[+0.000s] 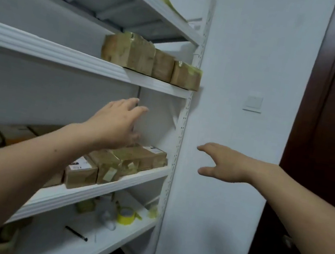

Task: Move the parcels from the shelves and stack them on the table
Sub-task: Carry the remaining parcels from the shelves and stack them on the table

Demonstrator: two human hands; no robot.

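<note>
A white shelf unit (158, 85) stands against the wall. On its upper board sit three brown taped parcels (130, 54) in a row at the right end. The middle board (108, 185) carries several brown parcels (125, 162), some with white labels. My left hand (116, 122) is raised between the two boards, fingers spread, just above the middle parcels and holding nothing. My right hand (224, 163) hovers open to the right of the shelf post, in front of the bare wall. No table is in view.
A lower board holds a yellow tape roll (126, 216), a black pen (76, 233) and small clutter. The perforated shelf post (178, 140) stands between my hands. A light switch (253, 101) is on the wall and a dark wooden door frame (331, 110) on the right.
</note>
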